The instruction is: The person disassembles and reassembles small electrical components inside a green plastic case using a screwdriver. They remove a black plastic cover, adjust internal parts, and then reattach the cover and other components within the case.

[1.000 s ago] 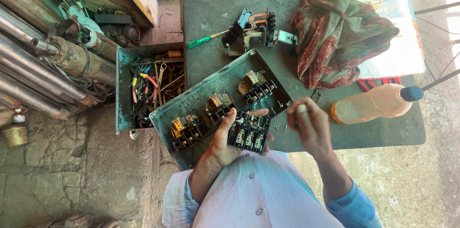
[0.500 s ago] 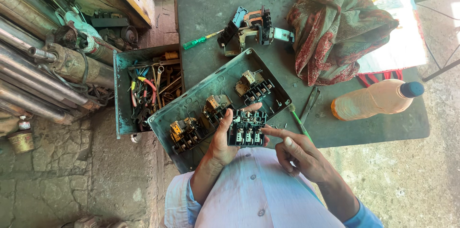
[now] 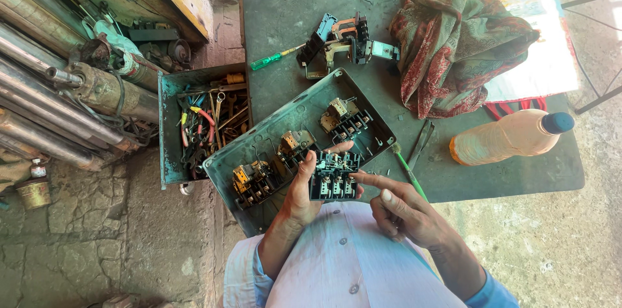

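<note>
**Black contactor block held over the open panel box**

The left hand (image 3: 304, 191) is clamped on a black contactor block (image 3: 334, 177), thumb on its left side and fingers over the top edge, just above the near rim of the green metal panel box (image 3: 223, 169). The right hand (image 3: 405, 211) holds nothing; its forefinger is stretched out to touch the block's lower right corner.

The dark table (image 3: 291, 10) has bare room at its far end and near its right edge, beyond the orange bottle (image 3: 505, 136). A patterned cloth (image 3: 453, 42) fills the far right.

The panel box holds three wired contactor units in a diagonal row. Left of the table, an open toolbox (image 3: 170, 126) is crowded with pliers and spanners.
</note>
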